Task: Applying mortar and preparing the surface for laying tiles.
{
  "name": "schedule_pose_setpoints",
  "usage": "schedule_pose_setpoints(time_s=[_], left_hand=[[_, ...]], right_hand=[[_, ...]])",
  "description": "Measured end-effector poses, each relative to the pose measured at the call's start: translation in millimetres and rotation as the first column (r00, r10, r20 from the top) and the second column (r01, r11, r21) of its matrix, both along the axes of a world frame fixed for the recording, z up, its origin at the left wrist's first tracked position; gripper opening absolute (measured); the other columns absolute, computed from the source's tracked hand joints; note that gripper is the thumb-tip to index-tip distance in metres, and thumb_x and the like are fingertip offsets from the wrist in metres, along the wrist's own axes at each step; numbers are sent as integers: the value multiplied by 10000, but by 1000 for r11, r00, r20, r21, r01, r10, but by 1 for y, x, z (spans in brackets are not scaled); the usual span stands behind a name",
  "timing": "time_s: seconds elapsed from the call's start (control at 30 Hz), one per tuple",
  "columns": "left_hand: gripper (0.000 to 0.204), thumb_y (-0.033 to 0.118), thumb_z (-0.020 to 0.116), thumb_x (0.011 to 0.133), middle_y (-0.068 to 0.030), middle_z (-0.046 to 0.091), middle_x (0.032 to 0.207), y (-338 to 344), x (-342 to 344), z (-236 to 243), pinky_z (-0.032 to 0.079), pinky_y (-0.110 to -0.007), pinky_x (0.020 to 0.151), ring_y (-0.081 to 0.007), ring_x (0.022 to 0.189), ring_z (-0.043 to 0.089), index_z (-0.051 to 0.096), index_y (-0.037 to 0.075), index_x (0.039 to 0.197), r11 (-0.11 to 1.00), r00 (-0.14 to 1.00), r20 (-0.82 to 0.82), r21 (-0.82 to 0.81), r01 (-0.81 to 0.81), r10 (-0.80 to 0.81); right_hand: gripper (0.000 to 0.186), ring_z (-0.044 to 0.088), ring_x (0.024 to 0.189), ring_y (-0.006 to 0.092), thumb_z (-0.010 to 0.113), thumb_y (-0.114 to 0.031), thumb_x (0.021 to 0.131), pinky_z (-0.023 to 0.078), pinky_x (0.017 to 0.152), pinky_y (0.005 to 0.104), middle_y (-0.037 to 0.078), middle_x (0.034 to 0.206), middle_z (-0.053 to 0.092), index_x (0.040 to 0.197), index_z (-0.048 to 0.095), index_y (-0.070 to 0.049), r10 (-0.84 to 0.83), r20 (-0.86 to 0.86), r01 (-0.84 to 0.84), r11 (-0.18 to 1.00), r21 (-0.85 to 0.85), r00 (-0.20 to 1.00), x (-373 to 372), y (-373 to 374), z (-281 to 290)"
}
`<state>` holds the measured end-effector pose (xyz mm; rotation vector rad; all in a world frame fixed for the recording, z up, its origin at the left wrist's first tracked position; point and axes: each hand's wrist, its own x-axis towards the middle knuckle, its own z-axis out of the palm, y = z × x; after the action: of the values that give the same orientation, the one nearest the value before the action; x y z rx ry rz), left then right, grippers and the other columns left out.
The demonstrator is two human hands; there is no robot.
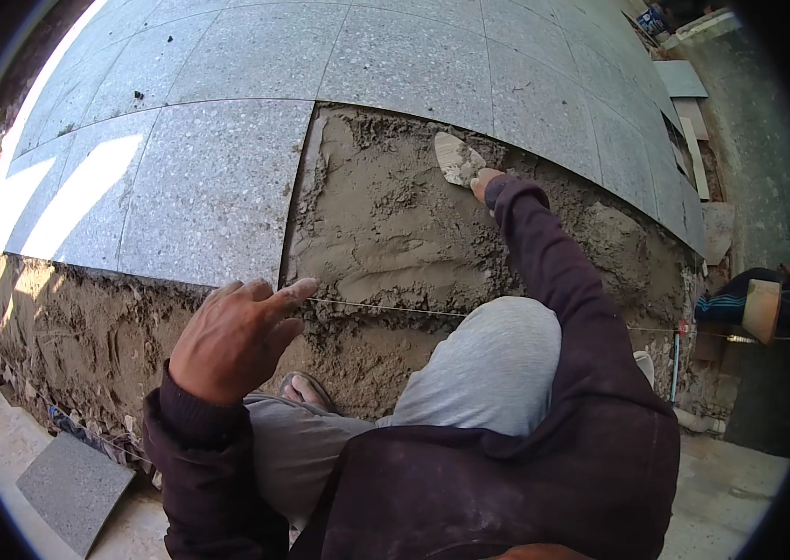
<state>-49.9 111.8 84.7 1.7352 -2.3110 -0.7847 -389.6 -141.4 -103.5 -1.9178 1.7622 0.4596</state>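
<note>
My right hand [485,183] is closed around a trowel, its handle hidden in my grip. The mortar-smeared trowel blade [455,159] lies over the wet grey mortar bed [395,210], near the edge of the laid tiles. My left hand [241,334] is held over the near corner of a speckled grey tile [213,187], index finger stretched out and thumb apart. Nothing shows in that hand. Just by its index fingertip runs a thin white string [395,307] along the front of the mortar; whether they touch, I cannot tell.
Several laid tiles [413,47] stretch away beyond the mortar. Rough sandy ground [87,322] runs along the near side, where my sandalled foot [304,390] rests. A loose tile [76,487] leans at lower left. A dark bag-like bundle [731,301] and tile offcuts [681,79] lie at right.
</note>
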Motion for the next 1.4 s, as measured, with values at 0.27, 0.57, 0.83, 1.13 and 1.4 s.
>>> schedule_pose_setpoints(time_s=[0.27, 0.57, 0.83, 1.13, 1.4], left_hand=[[373, 172, 553, 809, -126, 546, 758, -18, -6, -14, 432, -366, 649, -275, 710, 537, 509, 96, 1171, 999, 1000, 23, 46, 8, -9], [366, 166, 546, 818, -124, 540, 744, -29, -7, -26, 434, -363, 640, -268, 694, 544, 506, 96, 1175, 995, 1000, -9, 96, -7, 8], [372, 170, 548, 817, -115, 532, 744, -47, -21, -25, 430, -364, 648, -265, 696, 528, 501, 118, 1183, 995, 997, 42, 69, 66, -69], [406, 183, 559, 813, -152, 572, 789, -67, -22, -48, 433, -380, 677, -292, 738, 557, 484, 121, 1207, 967, 991, -1, 217, 132, -135], [402, 165, 548, 801, -190, 598, 914, -85, -11, -60, 454, -350, 706, -292, 816, 598, 493, 118, 1197, 956, 998, 58, 295, -7, -11]], right_hand=[[307, 533, 469, 210, 431, -293, 858, 418, 418, 365, 96, 609, 516, 831, 503, 5, -98, 305, 8, 959, 284, 947, 28, 3, 51], [324, 527, 479, 262, 434, -297, 856, 404, 423, 401, 106, 564, 497, 775, 530, 1, -218, 44, 213, 973, 84, 975, -24, -77, 18], [307, 454, 396, 182, 422, -355, 861, 376, 358, 353, 62, 552, 466, 791, 470, -59, -664, 319, 545, 743, 390, 677, -38, 0, 14], [315, 587, 781, 365, 380, -281, 879, 459, 713, 447, 197, 868, 589, 987, 494, -8, 204, -111, -208, 978, -22, 973, -7, 46, 5], [351, 573, 586, 257, 380, -282, 884, 449, 495, 391, 168, 831, 566, 1022, 489, 22, -562, 236, 482, 815, 321, 793, -101, 109, 12]])
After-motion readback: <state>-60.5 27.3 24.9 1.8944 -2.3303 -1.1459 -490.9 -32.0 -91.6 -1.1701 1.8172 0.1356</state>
